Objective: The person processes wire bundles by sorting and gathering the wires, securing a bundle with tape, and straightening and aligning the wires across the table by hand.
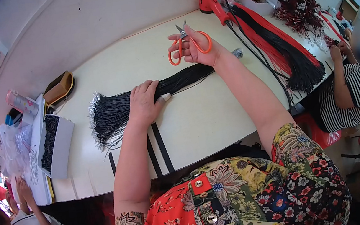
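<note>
A long bundle of thin black cords (115, 110) with whitish tips at its left end lies across the pale table. My left hand (145, 100) rests flat on the bundle with its fingers spread, and something white covers the thumb tip. Raised above the bundle's right part, my right hand (196, 48) has its fingers through and around the orange handles of a pair of scissors (203, 50). The blades point up and stand apart, with nothing between them. My right forearm hides part of the bundle's right end.
A red heat gun (209, 0) and red and black cord bundles (270, 35) lie at the right. A white box of black pieces (62, 143) and a brown tray (58, 88) stand left. People work at both sides. Black strips (162, 149) cross the front edge.
</note>
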`<state>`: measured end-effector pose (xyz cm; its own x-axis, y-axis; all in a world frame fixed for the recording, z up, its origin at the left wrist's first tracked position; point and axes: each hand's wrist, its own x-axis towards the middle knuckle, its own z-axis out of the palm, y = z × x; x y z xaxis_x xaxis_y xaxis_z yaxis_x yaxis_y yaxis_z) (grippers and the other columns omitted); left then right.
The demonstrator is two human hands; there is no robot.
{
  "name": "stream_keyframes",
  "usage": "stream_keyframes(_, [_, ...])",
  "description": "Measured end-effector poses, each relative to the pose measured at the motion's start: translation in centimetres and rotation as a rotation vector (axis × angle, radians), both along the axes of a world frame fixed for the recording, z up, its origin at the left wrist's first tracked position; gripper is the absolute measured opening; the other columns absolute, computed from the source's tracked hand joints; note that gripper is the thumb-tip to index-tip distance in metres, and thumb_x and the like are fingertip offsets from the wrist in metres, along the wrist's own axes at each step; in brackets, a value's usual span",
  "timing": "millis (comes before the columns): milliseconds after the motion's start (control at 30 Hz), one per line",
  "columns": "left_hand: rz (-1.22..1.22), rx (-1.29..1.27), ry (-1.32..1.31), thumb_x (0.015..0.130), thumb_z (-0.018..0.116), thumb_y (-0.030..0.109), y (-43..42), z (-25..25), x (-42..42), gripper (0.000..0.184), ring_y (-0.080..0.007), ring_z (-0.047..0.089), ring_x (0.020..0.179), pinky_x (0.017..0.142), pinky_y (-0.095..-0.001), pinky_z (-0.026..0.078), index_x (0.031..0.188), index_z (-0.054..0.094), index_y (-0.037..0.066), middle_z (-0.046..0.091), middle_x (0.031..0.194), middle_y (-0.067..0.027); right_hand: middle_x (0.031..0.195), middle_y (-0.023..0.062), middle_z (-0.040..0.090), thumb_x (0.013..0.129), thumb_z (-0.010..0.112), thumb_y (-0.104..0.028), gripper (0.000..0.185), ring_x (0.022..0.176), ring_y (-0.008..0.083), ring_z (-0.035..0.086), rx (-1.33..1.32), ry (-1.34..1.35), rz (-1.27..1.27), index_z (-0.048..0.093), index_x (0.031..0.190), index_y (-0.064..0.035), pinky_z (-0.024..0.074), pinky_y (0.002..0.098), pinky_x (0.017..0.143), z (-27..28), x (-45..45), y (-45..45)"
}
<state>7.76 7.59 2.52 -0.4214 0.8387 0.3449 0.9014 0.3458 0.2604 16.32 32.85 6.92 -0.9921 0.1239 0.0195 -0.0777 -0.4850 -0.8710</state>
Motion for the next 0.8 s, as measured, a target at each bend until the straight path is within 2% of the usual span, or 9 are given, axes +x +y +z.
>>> stream_keyframes(167, [-0.039,0.065,0.036,0.077,0.069,0.029,0.0,-0.7,-0.5,0.052,-0.0314,0.049,0.113,0.100,-0.0412,0.036,0.122,0.055,0.006,0.055,0.120,-0.0124,0.107,0.0130,0.065,0.092,0.049,-0.051,0.060,0.093,0.0180,0.065,0.055,0.110,0.005,0.047,0.130,-0.0041,0.0495,0.0224,0.062,0.7,0.5,0.3])
stream_keyframes(267, [-0.058,0.111,0.045,0.075,0.071,0.028,-0.1,-1.1,-1.1,0.049,-0.0318,0.052,0.108,0.095,-0.0415,0.039,0.116,0.057,0.006,0.057,0.115,-0.0125,0.107,0.0176,0.063,0.088,0.064,-0.034,0.032,0.074,0.0211,0.068,0.215,-0.378,-0.140,0.057,0.100,-0.0048,0.0432,0.0216,0.042,-5.8,-3.5,5.7])
stream_keyframes(300, [-0.061,0.088,0.018,0.075,0.070,0.031,-0.3,-0.5,-0.9,0.050,-0.0310,0.052,0.110,0.096,-0.0414,0.038,0.116,0.057,0.005,0.056,0.116,-0.0128,0.103,0.0184,0.063,0.084,0.070,-0.028,0.027,0.067,0.0214,0.067,0.071,-0.385,-0.200,0.057,0.084,-0.0044,0.0373,0.0192,0.035,-5.3,-3.2,5.4])
stream_keyframes(333, [-0.060,0.140,0.047,0.077,0.069,0.035,-0.4,-1.0,-1.0,0.050,-0.0304,0.051,0.111,0.098,-0.0424,0.037,0.115,0.057,0.005,0.056,0.116,-0.0129,0.095,0.0179,0.064,0.082,0.072,-0.027,0.028,0.067,0.0214,0.067,0.018,-0.278,-0.147,0.057,0.080,-0.0039,0.0362,0.0167,0.035,-4.1,-2.7,4.8])
stream_keyframes(367, [-0.062,0.136,0.023,0.078,0.067,0.038,-0.6,-1.4,-1.3,0.050,-0.0301,0.050,0.112,0.099,-0.0430,0.035,0.115,0.057,0.005,0.057,0.115,-0.0127,0.092,0.0187,0.065,0.082,0.071,-0.026,0.027,0.066,0.0209,0.067,0.022,-0.235,-0.134,0.056,0.082,-0.0038,0.0366,0.0161,0.035,-2.8,-2.4,4.2])
stream_keyframes(467, [-0.056,0.081,-0.048,0.081,0.065,0.036,-1.3,-0.4,-0.6,0.050,-0.0304,0.047,0.117,0.104,-0.0422,0.032,0.119,0.055,0.004,0.055,0.120,-0.0134,0.087,0.0187,0.064,0.082,0.072,-0.026,0.032,0.060,0.0194,0.064,0.162,-0.497,-0.332,0.052,0.094,-0.0031,0.0341,0.0195,0.035,-4.8,-3.4,5.2])
stream_keyframes(567, [-0.043,0.133,-0.013,0.080,0.065,0.039,-0.9,-0.9,-1.5,0.049,-0.0285,0.048,0.117,0.105,-0.0441,0.029,0.116,0.057,0.006,0.055,0.118,-0.0117,0.084,0.0189,0.062,0.081,0.073,-0.025,0.040,0.054,0.0186,0.060,0.275,-0.525,-0.293,0.051,0.102,0.0012,0.0333,0.0193,0.035,-3.4,-3.3,4.9])
stream_keyframes(667, [-0.026,0.135,-0.024,0.079,0.065,0.042,-0.6,-1.4,-0.9,0.048,-0.0270,0.048,0.116,0.106,-0.0470,0.028,0.113,0.058,0.008,0.055,0.116,-0.0105,0.071,0.0108,0.059,0.079,0.076,-0.024,0.041,0.045,0.0135,0.051,0.476,-0.588,-0.377,0.051,0.104,-0.0026,0.0351,0.0223,0.032,-3.2,-4.0,4.2])
stream_keyframes(800, [0.025,0.049,-0.054,0.080,0.065,0.042,-0.6,-0.4,-0.3,0.049,-0.0264,0.046,0.120,0.108,-0.0499,0.026,0.117,0.056,0.009,0.054,0.119,-0.0098,0.065,0.0112,0.058,0.075,0.075,-0.015,0.049,0.039,0.0135,0.048,1.243,-0.621,-0.108,0.053,0.116,-0.0001,0.0376,0.0293,0.035,0.1,-7.2,-0.8])
